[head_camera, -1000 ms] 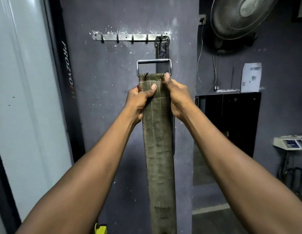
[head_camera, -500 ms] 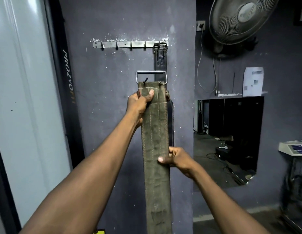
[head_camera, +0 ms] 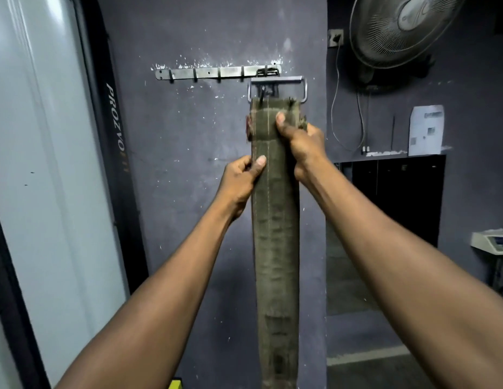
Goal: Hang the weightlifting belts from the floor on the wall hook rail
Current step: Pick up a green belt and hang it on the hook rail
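Note:
A long olive-green weightlifting belt (head_camera: 275, 234) hangs straight down in front of me. Its steel buckle (head_camera: 277, 81) is raised to just below the right end of the metal hook rail (head_camera: 213, 72) on the dark wall. My right hand (head_camera: 299, 141) grips the belt's top right edge just under the buckle. My left hand (head_camera: 241, 181) pinches the belt's left edge a little lower. A darker belt's buckle (head_camera: 267, 71) hangs on the rail's rightmost hook, mostly hidden behind the green belt. The other hooks are bare.
A black upright post lettered PROZVO (head_camera: 115, 122) stands left of the wall beside a pale panel (head_camera: 39, 164). A wall fan (head_camera: 404, 26) sits at upper right with a cable hanging under it. A dark opening (head_camera: 396, 197) and a small device (head_camera: 494, 241) lie to the right.
The belt has been lifted, its buckle now just under the rail. My right hand moved from mid-belt up to the top edge; my left hand slid down from the top.

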